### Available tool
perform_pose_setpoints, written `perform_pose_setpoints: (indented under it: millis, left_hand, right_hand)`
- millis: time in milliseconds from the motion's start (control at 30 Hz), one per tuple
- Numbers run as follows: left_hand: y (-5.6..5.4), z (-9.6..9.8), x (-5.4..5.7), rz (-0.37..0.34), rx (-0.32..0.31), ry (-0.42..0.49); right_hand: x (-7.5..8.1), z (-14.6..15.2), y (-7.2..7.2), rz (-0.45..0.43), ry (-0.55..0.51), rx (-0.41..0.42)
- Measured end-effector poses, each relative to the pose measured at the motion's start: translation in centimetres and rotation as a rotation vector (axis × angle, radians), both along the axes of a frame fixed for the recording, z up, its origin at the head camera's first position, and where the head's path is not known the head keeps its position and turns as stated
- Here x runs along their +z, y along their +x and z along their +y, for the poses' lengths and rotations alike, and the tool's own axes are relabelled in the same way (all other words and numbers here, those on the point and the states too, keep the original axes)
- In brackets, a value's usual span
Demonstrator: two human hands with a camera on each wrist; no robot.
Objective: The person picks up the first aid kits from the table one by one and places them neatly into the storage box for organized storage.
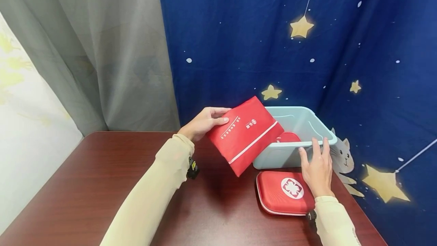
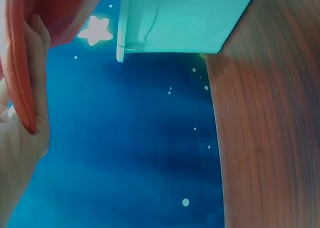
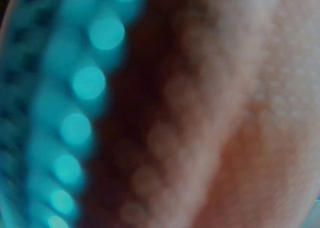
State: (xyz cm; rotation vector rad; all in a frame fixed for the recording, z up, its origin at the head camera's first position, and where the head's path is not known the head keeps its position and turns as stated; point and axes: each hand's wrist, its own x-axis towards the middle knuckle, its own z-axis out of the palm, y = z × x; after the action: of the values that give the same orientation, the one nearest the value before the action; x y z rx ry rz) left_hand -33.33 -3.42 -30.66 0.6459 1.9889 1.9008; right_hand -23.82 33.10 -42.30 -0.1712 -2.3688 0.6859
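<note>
My left hand (image 1: pixel 205 121) grips a flat red pouch (image 1: pixel 250 130) by its left edge, thumb on the printed face and fingers behind. The pouch is held tilted above the table, has white lettering and a white stripe, and overlaps the left side of a light blue plastic bin (image 1: pixel 294 155). In the left wrist view, the pouch's folded edge (image 2: pixel 20 72) lies between thumb and fingers. My right hand (image 1: pixel 318 168) has its fingers extended, fingertips right at the bin's front rim. Inside the bin, a red item (image 1: pixel 289 137) shows partly. The right wrist view is badly blurred.
A red zip case (image 1: pixel 285 193) with a white cross emblem lies on the dark wooden table (image 1: pixel 112 185), in front of the bin and beside my right hand. Behind the table hang a blue star-print curtain (image 1: pixel 239 41) and a grey curtain (image 1: pixel 126 48).
</note>
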Motion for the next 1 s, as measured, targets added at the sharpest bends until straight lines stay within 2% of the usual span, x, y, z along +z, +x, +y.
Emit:
perform_pose_setpoints:
  millis: [533, 767, 1000]
  left_hand:
    - [-0.1, 2.5, 1.0, -0.038, 0.002, -0.031]
    - [-0.4, 3.6, 1.0, -0.055, 0.006, -0.009]
    - [-0.2, 4.6, 1.3, -0.068, 0.014, 0.001]
  right_hand:
    - [-0.3, 0.2, 0.1, 0.009, -0.001, -0.007]
    - [-0.3, 0.2, 0.2, 0.022, 0.003, -0.006]
    - [-0.2, 0.2, 0.5, 0.014, -0.002, -0.006]
